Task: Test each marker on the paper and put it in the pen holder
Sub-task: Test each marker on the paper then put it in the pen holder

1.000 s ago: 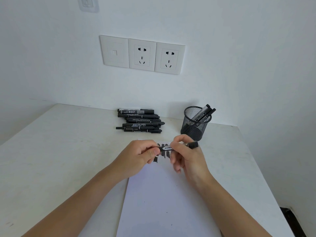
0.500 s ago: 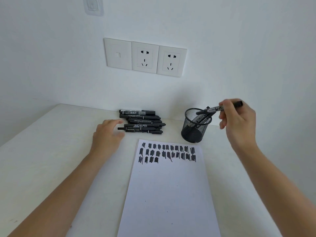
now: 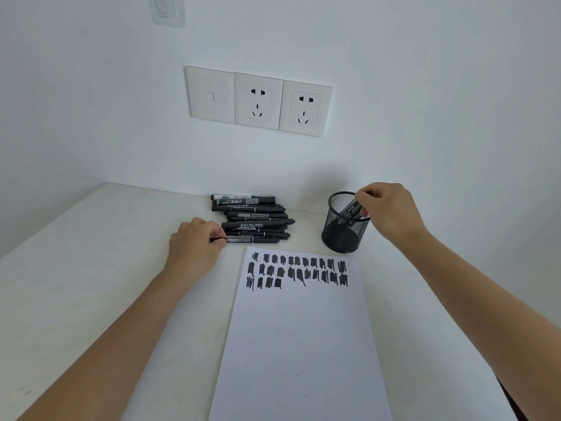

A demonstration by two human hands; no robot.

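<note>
A pile of several black markers (image 3: 253, 215) lies at the back of the white desk. My left hand (image 3: 195, 241) pinches the left end of the nearest marker (image 3: 253, 239) in that pile. A black mesh pen holder (image 3: 344, 229) stands to the right of the pile. My right hand (image 3: 387, 209) is over its rim and holds a black marker (image 3: 352, 209) that slants down into the holder. A white paper sheet (image 3: 299, 344) lies in front, with rows of black test strokes (image 3: 297, 270) across its top.
The white wall stands right behind the pile and the holder, with three socket plates (image 3: 258, 100) on it. The desk's right edge (image 3: 473, 314) runs close to the paper and the holder. Bare desk surface (image 3: 91, 268) lies to the left.
My right hand carried the tested marker from above the paper to the holder and lowered it inside. My left hand moved from the paper to the pile and took hold of the nearest marker.
</note>
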